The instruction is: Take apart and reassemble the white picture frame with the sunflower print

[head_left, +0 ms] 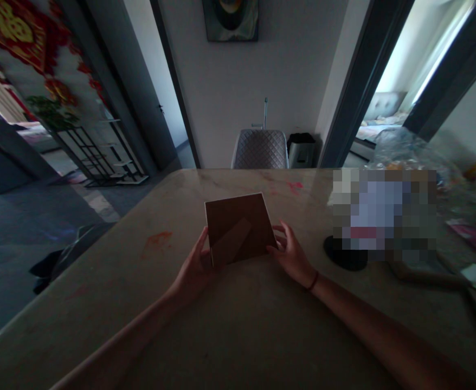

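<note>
Between my two hands is a picture frame (pixel 238 222), its brown back facing me and a thin pale edge round it. A slanted strip like a flat easel stand crosses the back. My left hand (pixel 195 265) grips the frame's left edge, thumb up along the side and the other fingers partly hidden. On the right, my right hand (pixel 290 252) holds the lower right corner, with its thumb on the back and fingers behind the edge. The frame tilts up over the table (pixel 173 314); whether its lower edge touches the top, I cannot tell.
To the right stand a round black base (pixel 346 254) and a blurred-out patch. Beyond them lies crumpled clear plastic (pixel 409 149), with a dark tray-like object (pixel 429 279) nearer. A quilted chair (pixel 260 149) is at the table's far edge. Orange stains (pixel 156 244) mark the tabletop.
</note>
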Tool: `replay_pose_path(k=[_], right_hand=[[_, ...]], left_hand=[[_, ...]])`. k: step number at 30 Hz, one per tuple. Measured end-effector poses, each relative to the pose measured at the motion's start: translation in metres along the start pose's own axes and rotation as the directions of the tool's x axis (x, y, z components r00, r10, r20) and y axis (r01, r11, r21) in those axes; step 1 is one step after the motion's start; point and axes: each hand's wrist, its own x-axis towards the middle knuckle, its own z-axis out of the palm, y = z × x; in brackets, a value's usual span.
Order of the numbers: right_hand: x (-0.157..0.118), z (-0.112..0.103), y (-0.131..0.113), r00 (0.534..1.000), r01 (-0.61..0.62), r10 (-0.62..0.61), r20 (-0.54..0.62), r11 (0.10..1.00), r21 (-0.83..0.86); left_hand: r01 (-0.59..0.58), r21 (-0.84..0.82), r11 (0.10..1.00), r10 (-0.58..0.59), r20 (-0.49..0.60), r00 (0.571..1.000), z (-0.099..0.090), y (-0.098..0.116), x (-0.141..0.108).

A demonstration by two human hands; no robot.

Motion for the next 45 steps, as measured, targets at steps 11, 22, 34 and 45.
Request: replay_pose_path(k=[11,22,34,45], right_hand=[[0.008,-0.011,-0.008,0.976,-0.156,0.147,0.159,0.987,0.043],[0.006,-0.007,-0.008,0.968,-0.203,0.169,0.184,0.961,0.188],[-0.001,-0.004,-0.016,0.932,-0.239,0.112,0.345,0.906,0.350],[-0.002,-0.004,-0.027,0.911,-0.347,0.229,0.343,0.876,0.337]], left_hand=[[0.251,-0.480,0.840,-0.221,0.118,0.968,-0.008,0.017,0.007],[0.348,-0.567,0.747,-0.378,0.069,0.923,-0.007,0.026,0.007],[0.447,-0.485,0.752,-0.568,-0.133,0.812,-0.010,0.042,0.006],[0.246,-0.506,0.826,-0.427,-0.280,0.860,-0.009,0.031,0.006]])
